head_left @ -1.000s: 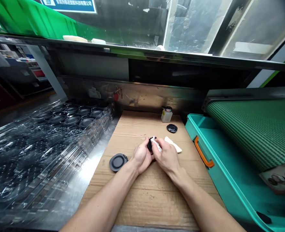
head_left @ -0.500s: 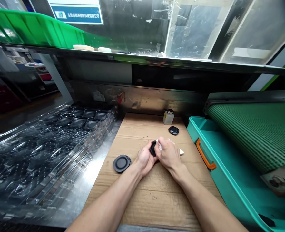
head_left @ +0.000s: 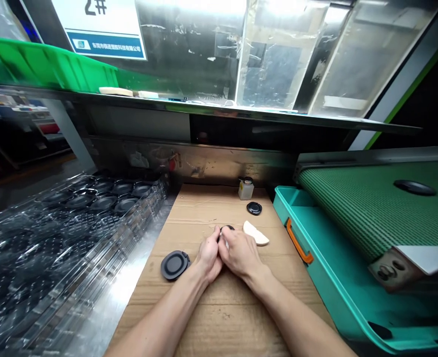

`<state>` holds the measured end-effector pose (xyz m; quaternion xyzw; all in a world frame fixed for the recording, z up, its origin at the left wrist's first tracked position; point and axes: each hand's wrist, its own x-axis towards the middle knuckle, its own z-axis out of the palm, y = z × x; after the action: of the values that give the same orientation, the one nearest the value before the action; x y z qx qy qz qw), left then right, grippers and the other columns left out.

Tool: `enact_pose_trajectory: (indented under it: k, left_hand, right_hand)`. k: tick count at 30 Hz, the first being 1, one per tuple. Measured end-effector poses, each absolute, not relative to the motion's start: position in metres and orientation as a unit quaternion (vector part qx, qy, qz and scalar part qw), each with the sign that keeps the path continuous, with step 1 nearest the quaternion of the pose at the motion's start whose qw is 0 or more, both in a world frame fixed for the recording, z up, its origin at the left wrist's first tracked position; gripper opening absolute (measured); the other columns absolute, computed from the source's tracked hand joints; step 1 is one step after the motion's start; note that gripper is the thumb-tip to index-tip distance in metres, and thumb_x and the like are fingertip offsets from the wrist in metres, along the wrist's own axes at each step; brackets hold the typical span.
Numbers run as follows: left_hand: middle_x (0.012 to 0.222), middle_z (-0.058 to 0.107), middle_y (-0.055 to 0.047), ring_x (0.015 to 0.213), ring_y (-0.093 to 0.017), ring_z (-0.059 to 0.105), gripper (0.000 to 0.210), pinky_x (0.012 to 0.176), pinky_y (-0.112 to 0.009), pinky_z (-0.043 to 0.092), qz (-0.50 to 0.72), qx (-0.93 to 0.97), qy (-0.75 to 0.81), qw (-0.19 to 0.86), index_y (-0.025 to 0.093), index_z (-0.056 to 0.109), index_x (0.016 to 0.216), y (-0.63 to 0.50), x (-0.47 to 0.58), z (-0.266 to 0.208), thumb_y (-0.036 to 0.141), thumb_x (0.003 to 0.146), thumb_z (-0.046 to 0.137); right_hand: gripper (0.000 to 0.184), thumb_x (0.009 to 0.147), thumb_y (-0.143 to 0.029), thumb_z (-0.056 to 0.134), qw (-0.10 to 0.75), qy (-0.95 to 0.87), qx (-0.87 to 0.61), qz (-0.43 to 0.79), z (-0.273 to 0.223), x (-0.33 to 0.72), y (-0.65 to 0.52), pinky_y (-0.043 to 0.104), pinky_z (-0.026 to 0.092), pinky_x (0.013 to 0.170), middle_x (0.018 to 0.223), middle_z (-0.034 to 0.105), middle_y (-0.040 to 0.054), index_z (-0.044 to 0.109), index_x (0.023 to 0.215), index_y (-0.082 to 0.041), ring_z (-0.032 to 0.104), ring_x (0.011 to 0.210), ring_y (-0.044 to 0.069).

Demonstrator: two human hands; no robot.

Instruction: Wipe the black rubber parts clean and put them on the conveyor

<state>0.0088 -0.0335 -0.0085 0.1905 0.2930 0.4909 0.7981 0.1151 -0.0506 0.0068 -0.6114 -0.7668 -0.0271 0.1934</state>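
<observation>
hands (head_left: 241, 252) have drawn closer around black disc (head_left: 228, 227)

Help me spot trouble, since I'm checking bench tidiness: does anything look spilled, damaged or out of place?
Only wear stands out: the flat brown cardboard sheet has dark marks and creases on its otherwise plain surface, and the shiny metal panel beyond looks smudged. No spill shows; the small translucent bottle stands upright.

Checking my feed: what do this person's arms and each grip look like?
The left grip and right grip are ungloved human hands. The left forearm and right forearm are bare and taper forward, with no sleeve, watch or band visible.
</observation>
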Motion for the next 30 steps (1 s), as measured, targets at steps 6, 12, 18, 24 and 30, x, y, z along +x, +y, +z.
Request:
enact_pose_trajectory:
  k: [6,12,18,24,30]
  left_hand:
    - [0.105,0.070,-0.017,0.099,-0.024,0.067,0.036,0.086,-0.034,0.056,0.478,0.215,0.308,0.794,0.008,0.065,0.099,-0.036,0.009,-0.008,0.038,0.095,0.045]
    - [0.114,0.065,-0.020,0.094,-0.023,0.068,0.031,0.077,-0.034,0.056,0.555,0.251,0.306,0.731,0.008,0.059,0.104,-0.031,-0.010,0.023,0.033,0.097,0.042]
    - [0.092,0.067,-0.011,0.065,-0.015,0.065,0.027,0.048,-0.020,0.042,0.565,0.368,0.420,0.607,0.014,0.051,0.103,-0.061,-0.070,0.045,0.039,0.091,0.053]
    - [0.087,0.064,-0.002,0.058,-0.014,0.062,0.048,0.047,-0.022,0.042,0.399,0.539,0.575,0.469,0.022,0.051,0.117,-0.098,-0.129,0.051,0.046,0.078,0.067]
    - [0.085,0.068,-0.006,0.048,-0.016,0.061,0.050,0.043,-0.026,0.041,0.278,0.607,0.641,0.378,0.022,0.060,0.121,-0.091,-0.132,0.030,0.049,0.078,0.060]
  right_hand:
    - [0.016,0.089,-0.032,0.046,0.160,-0.778,-0.608,-0.009,0.009,0.114,-0.054,0.028,0.024,0.057,0.078,0.068,0.0018,0.058,0.095,-0.024,0.059,0.067,0.017]
    - [0.022,0.089,-0.037,0.045,0.207,-0.665,-0.717,-0.026,0.019,0.145,-0.048,0.027,0.022,0.056,0.076,0.067,0.0032,0.061,0.093,-0.024,0.057,0.064,0.017]
    - [0.022,0.084,-0.039,0.052,0.218,-0.739,-0.634,0.073,0.016,0.161,-0.046,0.026,0.025,0.056,0.073,0.067,0.0011,0.068,0.080,-0.025,0.056,0.068,0.016]
    - [0.035,0.087,-0.044,0.050,0.208,-0.766,-0.605,0.065,0.010,0.156,-0.049,0.026,0.025,0.055,0.067,0.066,0.0026,0.069,0.068,-0.023,0.057,0.064,0.015]
    - [0.037,0.092,-0.040,0.043,0.210,-0.701,-0.681,0.029,0.010,0.168,-0.038,0.026,0.028,0.056,0.075,0.069,0.0054,0.069,0.072,-0.021,0.062,0.069,0.017]
